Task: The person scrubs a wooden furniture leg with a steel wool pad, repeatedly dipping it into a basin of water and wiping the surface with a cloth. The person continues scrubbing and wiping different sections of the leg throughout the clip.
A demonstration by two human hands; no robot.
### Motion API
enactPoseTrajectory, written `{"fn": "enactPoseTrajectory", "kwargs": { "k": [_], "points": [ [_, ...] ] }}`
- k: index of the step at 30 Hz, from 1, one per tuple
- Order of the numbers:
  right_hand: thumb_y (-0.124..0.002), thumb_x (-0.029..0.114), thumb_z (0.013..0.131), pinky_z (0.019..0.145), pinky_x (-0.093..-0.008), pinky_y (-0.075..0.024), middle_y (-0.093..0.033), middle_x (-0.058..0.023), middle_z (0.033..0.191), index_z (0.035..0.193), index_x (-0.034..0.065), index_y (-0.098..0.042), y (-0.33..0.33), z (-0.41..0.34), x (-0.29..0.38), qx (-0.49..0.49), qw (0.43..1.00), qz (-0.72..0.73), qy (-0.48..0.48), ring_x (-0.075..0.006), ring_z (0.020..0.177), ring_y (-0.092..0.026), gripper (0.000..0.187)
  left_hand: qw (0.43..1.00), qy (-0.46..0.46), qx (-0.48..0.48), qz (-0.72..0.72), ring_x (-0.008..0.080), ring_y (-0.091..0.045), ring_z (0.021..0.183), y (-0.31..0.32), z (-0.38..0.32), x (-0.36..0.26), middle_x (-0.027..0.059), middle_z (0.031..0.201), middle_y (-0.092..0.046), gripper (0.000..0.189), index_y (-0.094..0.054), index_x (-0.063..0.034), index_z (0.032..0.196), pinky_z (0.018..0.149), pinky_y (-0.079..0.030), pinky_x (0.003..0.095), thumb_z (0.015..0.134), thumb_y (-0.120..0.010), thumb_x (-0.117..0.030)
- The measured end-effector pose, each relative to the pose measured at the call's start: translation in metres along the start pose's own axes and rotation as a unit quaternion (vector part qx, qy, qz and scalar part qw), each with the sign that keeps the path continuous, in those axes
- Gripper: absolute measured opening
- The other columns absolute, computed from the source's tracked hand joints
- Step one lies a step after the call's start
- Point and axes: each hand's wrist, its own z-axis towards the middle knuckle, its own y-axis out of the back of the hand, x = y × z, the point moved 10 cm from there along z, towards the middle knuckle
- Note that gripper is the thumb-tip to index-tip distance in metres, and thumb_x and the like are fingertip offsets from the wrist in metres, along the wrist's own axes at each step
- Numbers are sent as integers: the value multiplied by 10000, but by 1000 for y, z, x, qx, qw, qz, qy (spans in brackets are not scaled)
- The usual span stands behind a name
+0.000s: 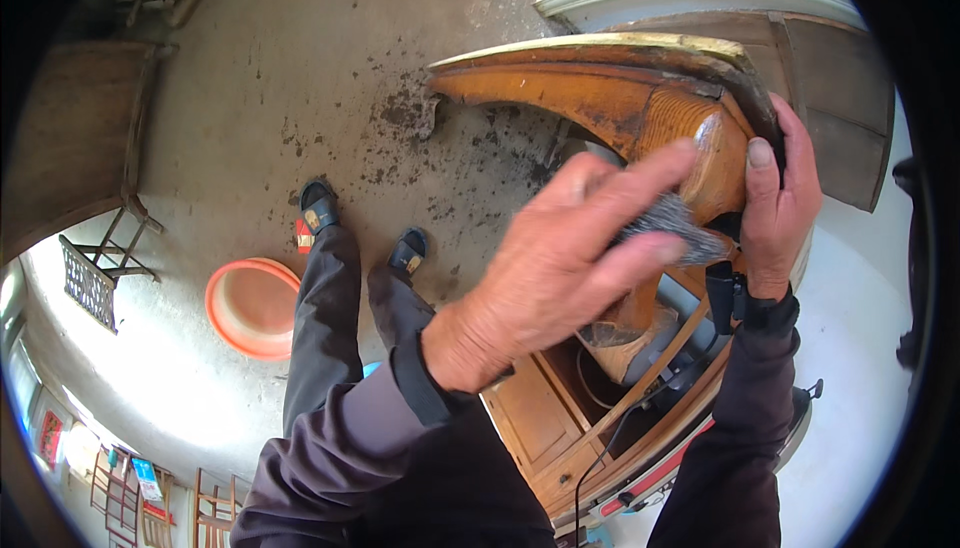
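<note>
An orange-brown wooden furniture part (pixel 555 90) with a curved, moulded apron and a thick leg corner stands before me. Its long top edge is pale, and dark stains mark the wood. My left hand (pixel 570 248) holds a grey fibrous pad (pixel 675 229), seemingly steel wool, between thumb and fingers against or close to the rounded corner. The index finger lies beside a shiny whitish spot on the corner. My right hand (pixel 780 195) grips the right end of the part, its thumb on the near face and its fingers around the dark outer edge.
A wooden cabinet (pixel 532 413) stands below the part, with a black cable (pixel 619 428) hanging beside it. An orange-rimmed basin (pixel 255 266) sits on the floor left of my legs. Dark flakes (pixel 405 109) litter the concrete. Wooden furniture (pixel 75 127) is at the left.
</note>
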Motion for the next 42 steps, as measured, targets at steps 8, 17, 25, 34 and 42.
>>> {"fn": "enactPoseTrajectory", "kwargs": {
  "k": [8, 17, 25, 34, 42],
  "points": [
    [-623, 303, 1004, 983, -342, -479, -681, -146, 1182, 1285, -3, -637, 1, 0, 1, 4, 1000, -25, -1, -249, 1086, -636, 416, 970, 63, -67, -227, 84, -563, 899, 9, -13, 17, 18, 1075, -617, 356, -531, -52, 1228, 762, -498, 244, 976, -739, -194],
    [-570, 293, 1018, 1019, -369, -464, -663, -165, 1228, 1312, -8, -616, 0, -1, 2, 24, 999, -49, 1, -279, 1133, -630, 424, 980, 167, -51, -100, 126, -562, 873, 7, -35, 65, 62, 944, -604, 253, -567, -32, 1160, 800, -509, 297, 1024, -667, -220],
    [-544, 340, 1032, 1045, -377, -454, -642, -172, 1273, 1345, -30, -582, -3, -1, -11, 42, 998, -24, -28, -273, 1172, -619, 487, 988, 95, -114, 40, 258, -626, 812, 20, 0, 41, 154, 922, -613, 239, -603, -26, 1118, 762, -525, 343, 993, -688, -211],
    [-531, 358, 1035, 1048, -379, -444, -639, -181, 1272, 1332, -36, -586, -1, -1, -1, 37, 998, -44, 0, -296, 1180, -608, 497, 990, 128, -47, -31, 91, -600, 854, 23, 4, 75, 36, 960, -651, 275, -602, -29, 1182, 750, -517, 262, 1004, -698, -216],
    [-622, 358, 989, 1008, -388, -466, -663, -175, 1240, 1271, -11, -629, 0, -1, -2, 36, 999, -33, -21, -309, 1135, -623, 464, 976, 136, -119, -123, 89, -592, 942, 57, 2, 47, 13, 1096, -638, 394, -512, -32, 1352, 800, -513, 246, 1018, -676, -159]
  ]
}}
